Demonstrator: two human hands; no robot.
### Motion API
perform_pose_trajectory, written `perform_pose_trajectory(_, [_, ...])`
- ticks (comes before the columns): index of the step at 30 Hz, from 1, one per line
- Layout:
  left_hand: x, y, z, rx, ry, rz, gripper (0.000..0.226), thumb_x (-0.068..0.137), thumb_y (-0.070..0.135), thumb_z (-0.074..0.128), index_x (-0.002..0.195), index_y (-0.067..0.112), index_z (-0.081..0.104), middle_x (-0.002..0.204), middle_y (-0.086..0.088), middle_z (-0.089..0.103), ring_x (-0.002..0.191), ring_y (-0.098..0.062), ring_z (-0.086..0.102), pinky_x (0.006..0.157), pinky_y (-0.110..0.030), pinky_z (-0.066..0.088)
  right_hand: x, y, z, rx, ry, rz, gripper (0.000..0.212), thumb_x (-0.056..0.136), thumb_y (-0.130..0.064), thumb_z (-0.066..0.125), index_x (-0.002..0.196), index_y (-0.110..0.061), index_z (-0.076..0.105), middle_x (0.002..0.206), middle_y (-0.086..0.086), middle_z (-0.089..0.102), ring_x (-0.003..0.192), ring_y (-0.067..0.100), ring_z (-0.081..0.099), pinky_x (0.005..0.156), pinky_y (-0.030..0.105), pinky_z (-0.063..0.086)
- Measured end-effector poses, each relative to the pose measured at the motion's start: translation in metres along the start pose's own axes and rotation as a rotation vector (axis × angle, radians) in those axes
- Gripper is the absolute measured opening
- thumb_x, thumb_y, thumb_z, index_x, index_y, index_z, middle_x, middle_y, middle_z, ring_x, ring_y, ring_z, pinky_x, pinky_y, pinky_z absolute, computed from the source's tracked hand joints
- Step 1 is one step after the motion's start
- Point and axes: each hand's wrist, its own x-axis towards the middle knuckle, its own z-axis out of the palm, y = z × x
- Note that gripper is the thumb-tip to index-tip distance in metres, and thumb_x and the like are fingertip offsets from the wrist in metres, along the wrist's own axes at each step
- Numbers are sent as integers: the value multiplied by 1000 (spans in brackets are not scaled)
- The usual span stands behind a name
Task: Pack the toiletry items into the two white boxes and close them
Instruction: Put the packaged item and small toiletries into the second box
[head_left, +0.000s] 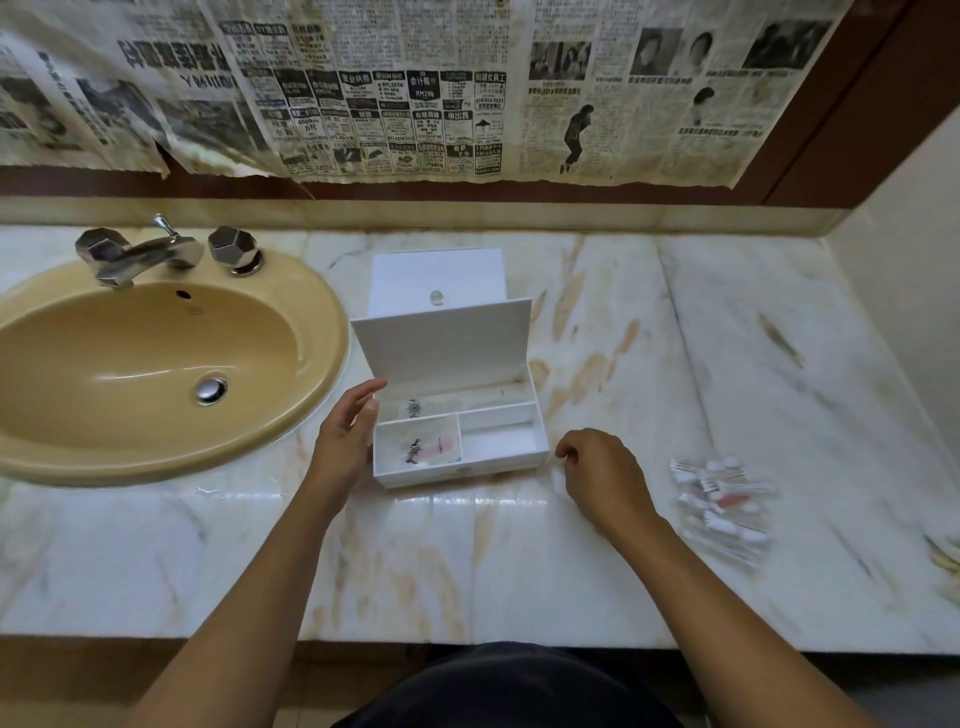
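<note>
Currently: open white box (457, 441) just right of sink (171, 467) — light, thin-walled; grip by side walls. Left hand (345, 441) relaxed, steadying box side. Right hand (602, 478) curled; contents indeterminate. Sachets (719, 499) right of box — slippery.

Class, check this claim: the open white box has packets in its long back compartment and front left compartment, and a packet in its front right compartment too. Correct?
Not quite. The head view shows the open white box with its front right compartment empty. Packets lie only in the long back compartment and front left compartment.
</note>
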Motion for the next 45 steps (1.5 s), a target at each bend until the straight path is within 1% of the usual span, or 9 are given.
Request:
perform_pose_trajectory(5, [1,-2,-2,34,-5,-7,24,102,32,48,109,49,64,124,14,62,116,-13,59,94,-47,53,-1,-18,-23,50,236,-80,19,92,-5,54,99,-11,70,96,1,66,82,20,62,66,21,36])
perform_pose_trajectory(10, [2,-1,-3,43,-9,-6,25,102,31,47,110,48,64,125,12,61,118,-14,58,97,-50,52,-4,-62,-44,281,358,-321,15,90,-6,60,101,-9,70,93,0,66,79,12,59,72,18,47])
perform_pose_trajectory(15, [0,0,-1,14,-3,1,26,103,27,47,109,45,64,118,12,63,112,-12,60,85,-38,55,-3,-114,-36,263,324,-650,13,81,0,66,90,-7,73,82,5,67,73,22,64,66,33,53])
perform_pose_trajectory(21, [3,-2,-3,95,9,28,27,101,21,47,118,36,62,120,7,65,111,-8,60,86,-21,47,-5,-155,-9,102,219,-903,29,63,8,76,86,-9,74,83,3,69,72,21,64,53,23,48])
perform_pose_trajectory(24, [4,-3,-4,81,-2,28,29,101,14,46,124,26,60,124,1,64,112,-13,61,84,-15,47,2,-156,9,1,94,-916,33,64,10,74,92,-7,73,91,6,70,80,23,63,56,23,44])
perform_pose_trajectory(28, [6,-8,-7,58,-43,45,35,102,11,45,117,38,62,125,-1,63,117,-13,59,91,-22,47,5,-152,27,-62,-14,-875,32,67,10,72,95,-6,70,92,8,69,79,23,60,59,26,42])
perform_pose_trajectory(33, [6,-7,-6,76,-34,69,27,103,21,46,119,36,63,128,13,59,121,-6,53,96,-21,39,3,-151,42,-62,-107,-810,21,80,4,61,95,-8,69,90,10,67,80,25,58,64,34,47])
perform_pose_trajectory(39, [6,-7,-7,107,-28,82,24,103,26,47,118,36,62,126,17,58,122,-3,50,97,-18,37,4,-151,42,43,-188,-631,21,87,2,51,96,-5,68,92,13,68,84,29,60,65,27,33])
perform_pose_trajectory(45, [9,-11,-8,85,-39,52,24,102,30,48,119,39,63,123,-3,62,118,-30,55,100,-40,46,-5,-153,27,-57,-20,-755,13,87,-7,54,84,-3,66,81,13,62,78,30,55,65,38,44])
